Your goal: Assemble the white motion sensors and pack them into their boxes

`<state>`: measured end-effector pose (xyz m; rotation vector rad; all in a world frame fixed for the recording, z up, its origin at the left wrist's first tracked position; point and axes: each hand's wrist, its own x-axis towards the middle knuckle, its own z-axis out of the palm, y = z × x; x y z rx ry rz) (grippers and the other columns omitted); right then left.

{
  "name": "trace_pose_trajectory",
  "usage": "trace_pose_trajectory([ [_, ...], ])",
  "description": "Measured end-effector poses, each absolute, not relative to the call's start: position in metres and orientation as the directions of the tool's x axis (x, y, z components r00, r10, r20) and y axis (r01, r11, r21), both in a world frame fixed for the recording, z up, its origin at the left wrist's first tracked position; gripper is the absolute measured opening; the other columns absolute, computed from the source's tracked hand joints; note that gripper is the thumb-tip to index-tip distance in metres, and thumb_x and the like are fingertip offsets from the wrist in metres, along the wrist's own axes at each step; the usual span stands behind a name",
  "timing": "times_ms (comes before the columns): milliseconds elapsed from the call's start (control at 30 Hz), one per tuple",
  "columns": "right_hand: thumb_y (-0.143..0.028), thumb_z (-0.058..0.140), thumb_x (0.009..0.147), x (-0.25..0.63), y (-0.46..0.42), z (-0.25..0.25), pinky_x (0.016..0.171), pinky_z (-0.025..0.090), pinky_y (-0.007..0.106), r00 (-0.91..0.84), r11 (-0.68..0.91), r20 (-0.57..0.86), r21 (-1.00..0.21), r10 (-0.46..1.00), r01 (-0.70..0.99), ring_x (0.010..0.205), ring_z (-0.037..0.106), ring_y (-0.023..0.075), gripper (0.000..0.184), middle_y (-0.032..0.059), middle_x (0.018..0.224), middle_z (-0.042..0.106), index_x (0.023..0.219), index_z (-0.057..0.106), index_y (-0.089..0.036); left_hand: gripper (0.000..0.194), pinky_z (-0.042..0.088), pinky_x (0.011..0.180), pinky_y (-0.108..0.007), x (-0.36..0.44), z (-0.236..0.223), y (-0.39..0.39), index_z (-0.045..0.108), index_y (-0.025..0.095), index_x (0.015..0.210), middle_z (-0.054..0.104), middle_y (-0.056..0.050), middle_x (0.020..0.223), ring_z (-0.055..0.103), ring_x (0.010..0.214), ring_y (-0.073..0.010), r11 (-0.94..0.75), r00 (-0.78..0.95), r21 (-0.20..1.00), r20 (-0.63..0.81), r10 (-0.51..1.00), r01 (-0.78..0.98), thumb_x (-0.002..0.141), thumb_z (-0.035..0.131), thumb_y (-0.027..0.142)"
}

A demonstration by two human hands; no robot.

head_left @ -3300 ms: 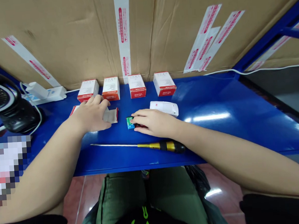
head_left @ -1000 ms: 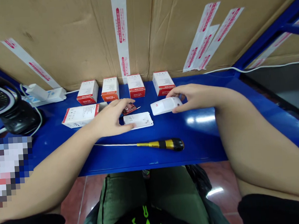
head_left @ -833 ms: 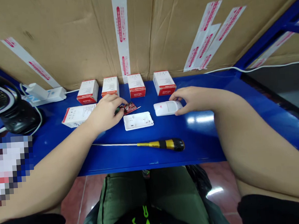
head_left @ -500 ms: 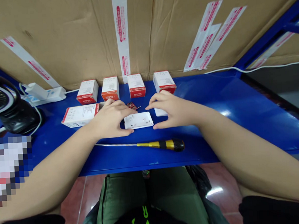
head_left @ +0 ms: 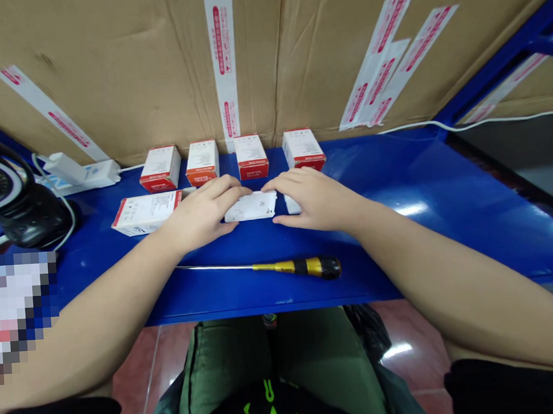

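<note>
A shallow white plastic housing half (head_left: 251, 207) lies between my hands, its inner side facing up. My left hand (head_left: 204, 214) is closed on its left end, fingers over the far edge and thumb at the near edge. My right hand (head_left: 316, 198) pinches the right end, fingertips at the far corner and thumb at the near one. Another white plastic piece (head_left: 291, 205) shows partly under my right hand. Nearer to me lies a screwdriver (head_left: 303, 267) with a yellow and black handle, its shaft pointing left and its tip hidden by my left forearm.
Several red-and-white boxes (head_left: 251, 155) stand along the cardboard backing (head_left: 156, 71). Another box (head_left: 146, 213) lies beside my left hand. A black fan (head_left: 23, 197) and a white power strip (head_left: 101, 175) are at the left of the blue table (head_left: 446, 221).
Both hands and the white housing half have shifted away from me and slightly left. The red circuit board seen behind it before is now hidden.
</note>
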<state>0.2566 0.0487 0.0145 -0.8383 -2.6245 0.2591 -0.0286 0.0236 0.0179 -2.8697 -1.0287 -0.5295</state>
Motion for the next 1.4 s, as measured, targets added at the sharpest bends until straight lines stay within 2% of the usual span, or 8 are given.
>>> trace_pose_trajectory([
  [167, -0.027, 0.052, 0.102, 0.254, 0.049, 0.011, 0.094, 0.056, 0.044, -0.707, 0.795, 0.364, -0.294, 0.607, 0.531, 0.108, 0.073, 0.0301, 0.028, 0.0137, 0.119, 0.079, 0.122, 0.072, -0.020, 0.047, 0.060, 0.107, -0.047, -0.028, 0.014, 0.028, 0.062, 0.020, 0.144, 0.067, -0.014, 0.130, 0.068, 0.121, -0.0294, -0.815, 0.732, 0.062, 0.403, 0.549, 0.577, 0.099, 0.058, 0.007],
  [433, -0.023, 0.050, 0.103, 0.254, 0.053, 0.009, 0.093, 0.056, 0.040, -0.689, 0.792, 0.389, -0.315, 0.611, 0.523, 0.104, 0.071, 0.0270, 0.026, 0.0106, 0.118, 0.077, 0.117, 0.072, -0.023, 0.041, 0.061, 0.101, -0.043, -0.025, 0.012, 0.032, 0.062, 0.022, 0.142, 0.066, -0.012, 0.125, 0.067, 0.115, -0.0260, -0.808, 0.745, -0.030, 0.409, 0.527, 0.589, 0.105, 0.048, 0.011],
  [633, -0.031, 0.053, 0.103, 0.258, 0.048, 0.021, 0.089, 0.054, 0.042, -0.619, 0.779, 0.474, -0.388, 0.627, 0.493, 0.097, 0.070, 0.0260, 0.025, 0.0103, 0.115, 0.078, 0.118, 0.071, -0.022, 0.042, 0.059, 0.105, -0.044, -0.030, 0.022, 0.023, 0.063, 0.017, 0.143, 0.071, -0.015, 0.128, 0.068, 0.122, -0.0295, -0.827, 0.703, 0.039, 0.506, 0.500, 0.560, 0.103, 0.066, 0.032],
  [767, -0.043, 0.067, 0.097, 0.265, 0.047, 0.027, 0.086, 0.052, 0.040, -0.728, 0.826, 0.418, -0.420, 0.543, 0.375, 0.094, 0.071, 0.0253, 0.027, 0.0085, 0.107, 0.080, 0.112, 0.073, -0.022, 0.058, 0.057, 0.103, -0.045, -0.028, 0.027, 0.017, 0.068, 0.018, 0.139, 0.078, -0.012, 0.123, 0.072, 0.113, -0.0308, -0.811, 0.722, 0.168, 0.381, 0.578, 0.560, 0.094, 0.077, 0.053],
  [967, -0.056, 0.090, 0.080, 0.267, 0.053, 0.023, 0.083, 0.049, 0.039, -0.847, 0.817, 0.147, -0.388, 0.511, 0.426, 0.094, 0.066, 0.0269, 0.044, 0.0068, 0.099, 0.079, 0.105, 0.077, -0.022, 0.054, 0.052, 0.103, -0.049, -0.018, 0.023, 0.017, 0.074, 0.020, 0.135, 0.080, -0.013, 0.122, 0.073, 0.114, -0.0342, -0.797, 0.783, 0.128, 0.150, 0.603, 0.590, 0.093, 0.077, 0.054],
  [1100, -0.052, 0.094, 0.077, 0.262, 0.054, 0.018, 0.086, 0.048, 0.039, -0.864, 0.838, 0.112, -0.331, 0.491, 0.434, 0.096, 0.063, 0.0271, 0.046, 0.0068, 0.101, 0.078, 0.106, 0.078, -0.021, 0.057, 0.049, 0.106, -0.052, -0.021, 0.025, 0.019, 0.076, 0.020, 0.134, 0.079, -0.015, 0.129, 0.071, 0.119, -0.0361, -0.770, 0.747, 0.134, 0.187, 0.638, 0.624, 0.098, 0.065, 0.063],
  [1233, -0.049, 0.094, 0.078, 0.262, 0.054, 0.016, 0.088, 0.049, 0.041, -0.863, 0.839, 0.113, -0.323, 0.493, 0.438, 0.098, 0.062, 0.0283, 0.048, 0.0094, 0.105, 0.078, 0.110, 0.079, -0.018, 0.059, 0.047, 0.111, -0.058, -0.025, 0.029, 0.021, 0.072, 0.014, 0.142, 0.079, -0.020, 0.127, 0.067, 0.130, -0.0418, -0.598, 0.573, 0.018, 0.261, 0.777, 0.801, 0.103, 0.052, 0.054],
  [1400, -0.050, 0.091, 0.080, 0.265, 0.054, 0.018, 0.090, 0.048, 0.041, -0.856, 0.824, 0.108, -0.354, 0.506, 0.442, 0.100, 0.062, 0.0292, 0.046, 0.0099, 0.106, 0.079, 0.111, 0.078, -0.018, 0.060, 0.049, 0.110, -0.060, -0.022, 0.032, 0.024, 0.068, 0.013, 0.148, 0.080, -0.022, 0.124, 0.073, 0.124, -0.0436, -0.466, 0.479, -0.131, 0.091, 0.873, 0.875, 0.103, 0.056, 0.051],
])
